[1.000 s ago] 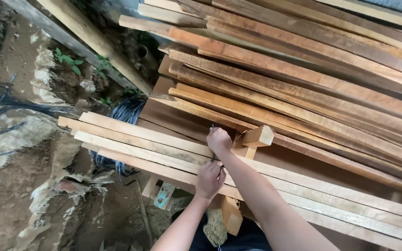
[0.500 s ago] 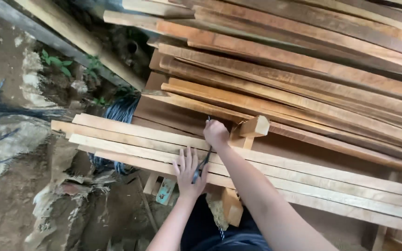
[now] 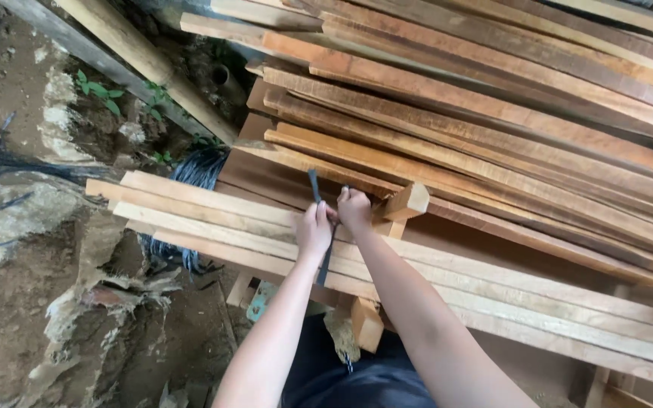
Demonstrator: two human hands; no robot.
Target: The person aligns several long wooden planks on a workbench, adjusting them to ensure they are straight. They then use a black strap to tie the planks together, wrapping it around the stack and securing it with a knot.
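Both hands (image 3: 334,219) closed around dark tool (image 3: 316,187)

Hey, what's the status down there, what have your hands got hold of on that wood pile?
Left hand and right hand both closed on a dark strap across the pale planks. Small wood block beside right hand. Nothing blocking.

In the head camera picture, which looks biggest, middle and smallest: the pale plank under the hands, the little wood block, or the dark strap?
1. Pale plank, by far the longest.
2. Dark strap and little wood block: too alike to rank, since the hands hide part of the strap.

two hands (image 3: 334,219), one dark strap (image 3: 316,189)
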